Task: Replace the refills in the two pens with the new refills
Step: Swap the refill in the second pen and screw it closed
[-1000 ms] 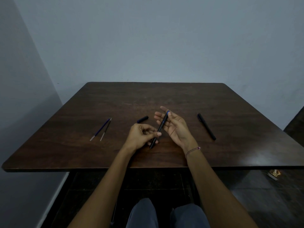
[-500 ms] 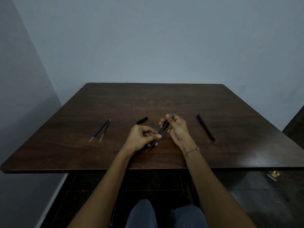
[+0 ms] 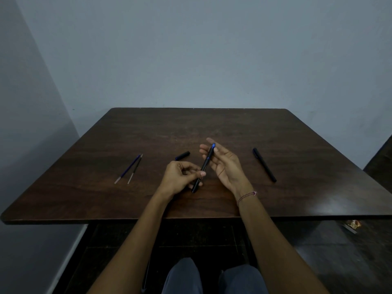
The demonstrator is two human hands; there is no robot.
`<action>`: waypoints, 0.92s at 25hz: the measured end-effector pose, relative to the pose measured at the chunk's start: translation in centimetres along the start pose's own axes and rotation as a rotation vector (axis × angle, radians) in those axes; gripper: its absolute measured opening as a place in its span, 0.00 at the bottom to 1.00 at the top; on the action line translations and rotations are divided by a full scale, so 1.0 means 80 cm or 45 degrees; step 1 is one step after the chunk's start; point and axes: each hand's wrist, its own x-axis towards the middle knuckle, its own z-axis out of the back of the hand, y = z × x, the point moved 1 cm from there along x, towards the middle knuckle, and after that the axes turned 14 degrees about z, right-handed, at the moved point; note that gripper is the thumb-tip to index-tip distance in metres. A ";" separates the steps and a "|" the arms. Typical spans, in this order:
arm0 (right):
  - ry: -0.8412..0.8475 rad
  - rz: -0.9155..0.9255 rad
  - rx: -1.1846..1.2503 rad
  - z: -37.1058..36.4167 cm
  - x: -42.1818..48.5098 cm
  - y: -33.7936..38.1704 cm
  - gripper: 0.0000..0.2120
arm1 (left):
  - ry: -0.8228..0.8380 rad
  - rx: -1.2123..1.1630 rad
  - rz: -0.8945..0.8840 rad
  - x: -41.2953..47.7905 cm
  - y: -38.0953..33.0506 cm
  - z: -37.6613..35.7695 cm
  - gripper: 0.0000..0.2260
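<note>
Two hands attend one pen. The fingers (image 3: 187, 166) of the left hand (image 3: 180, 177) are curled, and the thumb pinches the lower barrel of the held pen (image 3: 204, 166). The right hand (image 3: 224, 166) lies palm up, its fingers (image 3: 204, 148) straight and spread. The pen's blue-tipped end rests against them without grip.

The pen's long axis runs from its near end by the left thumb, away and rightward to the right fingertips. The blue end is therefore nearest the right hand. In my judgement, that hand must close on it and work along this axis to open the barrel.

A loose cap (image 3: 182, 155) lies on the tabletop (image 3: 212, 124) just beyond the left hand, apart from it. The second pen (image 3: 264, 164) lies right of the right hand, well apart and apparently unopened. The blue refill (image 3: 127, 169) and the darker refill (image 3: 135, 169) lie side by side to the left, nearer the left hand.

Bare tabletop surrounds both hands. The near edge lies close beneath the forearms, so a dropped part could roll off it.
</note>
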 end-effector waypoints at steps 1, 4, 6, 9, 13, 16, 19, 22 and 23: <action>0.003 0.011 -0.020 0.001 0.000 0.000 0.14 | 0.007 0.009 -0.002 0.000 0.000 0.000 0.05; -0.021 0.037 -0.056 0.000 -0.001 0.001 0.12 | 0.020 0.015 -0.004 -0.001 0.000 0.000 0.05; -0.060 0.047 -0.096 -0.001 -0.002 0.003 0.10 | 0.020 0.021 -0.011 -0.001 0.000 0.000 0.05; -0.166 0.053 -0.176 -0.003 -0.004 0.006 0.08 | 0.020 0.032 -0.023 -0.001 0.001 -0.001 0.05; -0.299 0.059 -0.330 -0.005 -0.002 0.006 0.06 | 0.035 0.075 -0.025 0.000 0.003 0.001 0.05; -0.294 0.020 -0.261 -0.006 -0.001 0.005 0.01 | 0.013 0.068 -0.033 0.001 0.003 0.001 0.05; -0.165 -0.060 0.028 -0.006 -0.001 0.004 0.13 | -0.006 0.038 -0.033 0.002 0.003 0.001 0.05; 0.001 -0.099 0.109 -0.008 -0.002 0.005 0.15 | -0.010 0.045 -0.025 0.002 0.003 0.001 0.05; 0.028 -0.098 0.113 -0.009 -0.003 0.005 0.15 | -0.011 0.036 -0.025 0.002 0.003 0.001 0.05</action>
